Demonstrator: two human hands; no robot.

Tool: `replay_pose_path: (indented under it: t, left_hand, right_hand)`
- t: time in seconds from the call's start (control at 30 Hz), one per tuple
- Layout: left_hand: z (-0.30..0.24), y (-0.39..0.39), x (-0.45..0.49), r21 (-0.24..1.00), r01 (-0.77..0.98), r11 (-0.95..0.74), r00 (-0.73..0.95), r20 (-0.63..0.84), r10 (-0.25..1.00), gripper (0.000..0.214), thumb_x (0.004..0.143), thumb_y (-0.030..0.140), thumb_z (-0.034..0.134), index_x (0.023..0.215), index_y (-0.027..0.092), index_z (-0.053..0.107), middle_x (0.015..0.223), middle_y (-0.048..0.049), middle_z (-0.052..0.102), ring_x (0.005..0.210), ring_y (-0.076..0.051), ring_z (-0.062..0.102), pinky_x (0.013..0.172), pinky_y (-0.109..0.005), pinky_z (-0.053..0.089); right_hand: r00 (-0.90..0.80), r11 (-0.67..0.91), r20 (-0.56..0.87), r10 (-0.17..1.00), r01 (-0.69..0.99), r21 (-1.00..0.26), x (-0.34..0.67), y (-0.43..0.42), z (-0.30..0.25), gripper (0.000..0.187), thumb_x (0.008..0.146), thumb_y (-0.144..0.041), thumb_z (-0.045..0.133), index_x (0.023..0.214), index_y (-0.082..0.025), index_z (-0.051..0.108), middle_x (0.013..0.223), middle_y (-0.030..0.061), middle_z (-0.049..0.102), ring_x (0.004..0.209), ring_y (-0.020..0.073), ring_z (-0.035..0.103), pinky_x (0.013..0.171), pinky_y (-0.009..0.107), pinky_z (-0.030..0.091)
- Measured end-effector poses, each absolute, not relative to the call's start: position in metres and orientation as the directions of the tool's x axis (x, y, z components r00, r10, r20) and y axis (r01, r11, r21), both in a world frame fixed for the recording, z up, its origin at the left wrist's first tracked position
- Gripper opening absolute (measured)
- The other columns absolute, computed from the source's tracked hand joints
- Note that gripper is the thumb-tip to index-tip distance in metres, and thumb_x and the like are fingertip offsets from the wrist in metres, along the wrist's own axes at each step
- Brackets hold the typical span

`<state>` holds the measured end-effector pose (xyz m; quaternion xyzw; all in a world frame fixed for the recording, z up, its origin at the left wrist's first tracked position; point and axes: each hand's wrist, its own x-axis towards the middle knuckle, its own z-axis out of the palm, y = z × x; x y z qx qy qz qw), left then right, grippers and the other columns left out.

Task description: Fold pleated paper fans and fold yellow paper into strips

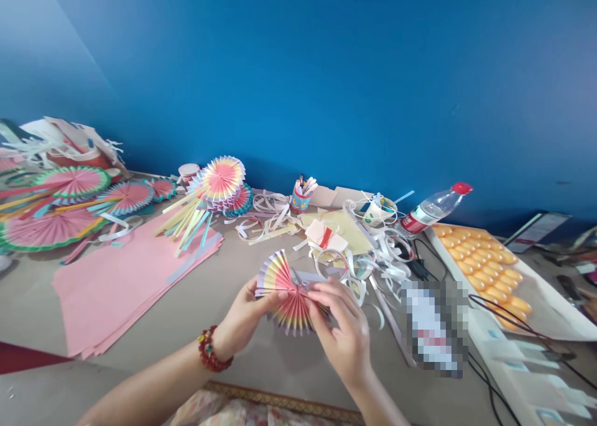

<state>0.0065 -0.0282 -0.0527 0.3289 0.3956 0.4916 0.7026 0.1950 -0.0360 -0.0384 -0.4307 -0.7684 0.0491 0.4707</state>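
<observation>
Closest in my remote view, I have the left hand (249, 311) and the right hand (344, 329), each grip pinching the pleated paper fan (295, 317) between thumb and fingers over the grey surface (289, 370). Left of it I see pink sheets (116, 283), beyond it curled paper strips (275, 211), and behind everything the blue wall (298, 84).

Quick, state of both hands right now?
Left hand: closed, holding the pleated paper fan.
Right hand: closed, fingers pinching the same fan near its middle.
</observation>
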Motion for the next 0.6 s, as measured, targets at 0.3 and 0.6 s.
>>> replay_pose_path:
  t: [0.3,0.6]
  left_hand:
    - [-0.044,-0.015,-0.005,0.909,-0.247,0.336,0.325,-0.249,0.912,0.034,0.072,0.039,0.081,0.091,0.013,0.072,0.089,-0.0057,0.076,0.079,-0.020,0.069,0.080,-0.029,0.053]
    - [-0.031,0.004,-0.021,0.914,-0.087,0.396,0.502,-0.303,0.810,0.038,0.069,0.040,0.082,0.094,0.013,0.074,0.093,-0.0076,0.077,0.082,-0.022,0.072,0.080,-0.030,0.055]
  right_hand:
    - [-0.473,0.720,0.599,0.647,0.637,-0.275,0.197,-0.026,-0.017,0.020,0.088,-0.007,0.056,0.094,-0.022,0.067,0.087,0.0022,0.073,0.087,0.0191,0.066,0.095,0.044,0.050]
    - [-0.636,0.792,0.494,0.593,0.572,-0.214,0.199,-0.019,-0.006,0.028,0.091,-0.009,0.054,0.112,-0.023,0.067,0.095,0.0046,0.072,0.091,0.0206,0.063,0.095,0.044,0.049]
